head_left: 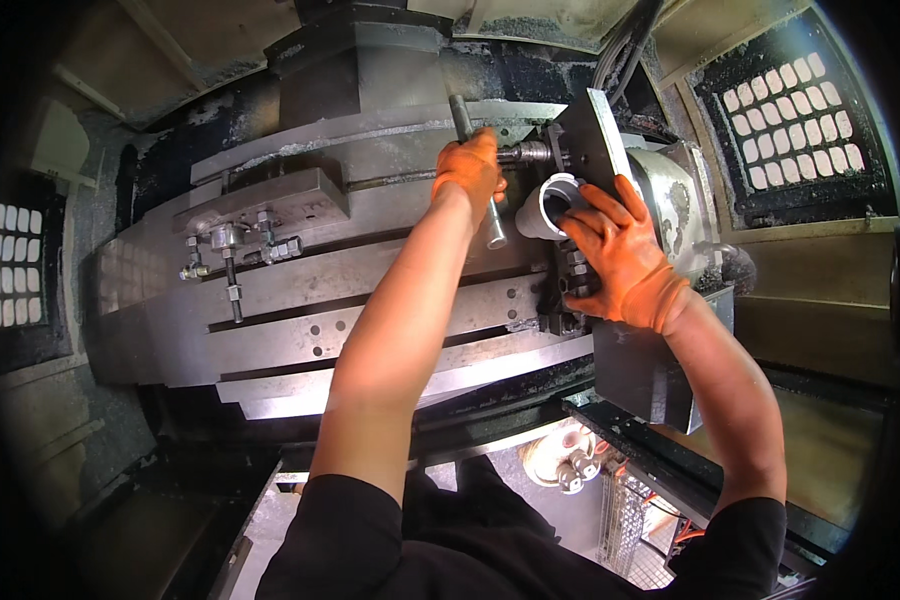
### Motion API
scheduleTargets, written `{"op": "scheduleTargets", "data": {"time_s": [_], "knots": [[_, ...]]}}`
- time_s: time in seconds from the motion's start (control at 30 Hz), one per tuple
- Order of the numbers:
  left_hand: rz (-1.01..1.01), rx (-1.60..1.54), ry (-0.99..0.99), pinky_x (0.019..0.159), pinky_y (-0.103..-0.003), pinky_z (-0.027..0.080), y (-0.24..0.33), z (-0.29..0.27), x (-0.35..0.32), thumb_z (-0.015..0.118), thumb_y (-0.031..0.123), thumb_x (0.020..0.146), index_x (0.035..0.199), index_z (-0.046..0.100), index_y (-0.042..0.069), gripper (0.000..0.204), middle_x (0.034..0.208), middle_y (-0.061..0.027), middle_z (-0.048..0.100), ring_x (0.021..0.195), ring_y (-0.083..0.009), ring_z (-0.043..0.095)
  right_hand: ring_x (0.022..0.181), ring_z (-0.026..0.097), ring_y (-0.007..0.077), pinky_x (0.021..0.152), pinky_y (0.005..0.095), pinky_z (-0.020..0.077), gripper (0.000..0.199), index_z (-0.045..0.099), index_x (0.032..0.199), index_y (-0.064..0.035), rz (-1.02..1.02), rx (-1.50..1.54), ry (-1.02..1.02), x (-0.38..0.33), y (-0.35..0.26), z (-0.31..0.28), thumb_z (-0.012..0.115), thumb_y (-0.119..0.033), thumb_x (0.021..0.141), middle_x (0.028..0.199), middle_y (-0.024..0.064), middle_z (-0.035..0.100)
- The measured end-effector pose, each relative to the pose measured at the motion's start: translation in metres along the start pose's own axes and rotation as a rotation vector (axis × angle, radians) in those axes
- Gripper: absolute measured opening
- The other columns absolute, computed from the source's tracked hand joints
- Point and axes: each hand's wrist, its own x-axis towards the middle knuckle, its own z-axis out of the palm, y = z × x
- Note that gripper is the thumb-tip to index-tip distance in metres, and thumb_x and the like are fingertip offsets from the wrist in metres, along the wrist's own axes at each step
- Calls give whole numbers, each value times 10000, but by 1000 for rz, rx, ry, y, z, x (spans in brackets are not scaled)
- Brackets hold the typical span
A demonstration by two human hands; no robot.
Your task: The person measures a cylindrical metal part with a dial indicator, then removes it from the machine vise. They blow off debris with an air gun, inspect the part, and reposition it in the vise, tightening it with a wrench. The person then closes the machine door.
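Machine table [300,300] | left grip [467,170] clenched on wrench bar [478,170] | right grip [620,255] grasping dark plate [595,145], white part [548,205] beside

i see orange gloves on both hands [470,170], a silvery grey steel bar [478,170], a pale grey ring part [548,205], black sleeves [350,540].
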Motion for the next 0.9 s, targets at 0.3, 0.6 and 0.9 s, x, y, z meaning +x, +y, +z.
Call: {"op": "scheduleTargets", "data": {"time_s": [0.3, 0.6, 0.9], "knots": [[508, 376, -50, 583, -391, 530, -30, -25, 25, 597, 356, 977, 1009, 524, -42, 405, 740, -142, 580, 577, -275, 616, 1482, 401, 326, 1300, 581, 152, 949, 608, 1373, -53, -24, -56, 7, 5, -3, -1, 863, -582, 628, 1372, 105, 598], [19, -154, -11, 507, -364, 484, -49, -67, -93, 618, 511, 984, 1018, 551, 13, 503, 730, -66, 537, 530, -194, 537, 1472, 427, 324, 1299, 561, 190, 911, 613, 1374, -58, 4, -33, 62, -4, 1, 8, 856, -520, 627, 1374, 117, 617], [-185, -123, -63, 547, -374, 512, -98, -28, -154, 618, 584, 983, 1232, 528, 17, 626, 888, -124, 594, 565, -195, 566, 1487, 417, 315, 1316, 540, 167, 947, 583, 1411, -51, 3, -82, 51, 0, -2, 8, 824, -567, 655, 1400, 127, 615]]}}
